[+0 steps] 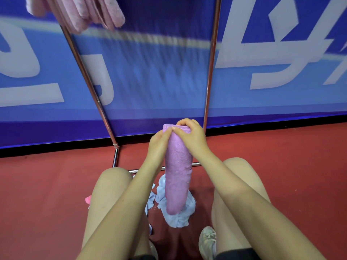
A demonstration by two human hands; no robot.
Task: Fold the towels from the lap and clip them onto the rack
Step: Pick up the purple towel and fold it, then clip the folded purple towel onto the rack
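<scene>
A seated person's left hand (159, 141) and right hand (191, 136) are pinching the top edge of a folded purple towel (178, 177), holding it upright between the knees, apparently readying it for the rack (90, 85).

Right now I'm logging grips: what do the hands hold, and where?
Both the left hand and the right hand pinch the purple towel at its top edge.

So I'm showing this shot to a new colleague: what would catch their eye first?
Probably the purple towel, folded long and held upright at centre, its top edge pinched by the left hand and right hand. Next, the pink towels hanging top left, against the blue banner.
</scene>
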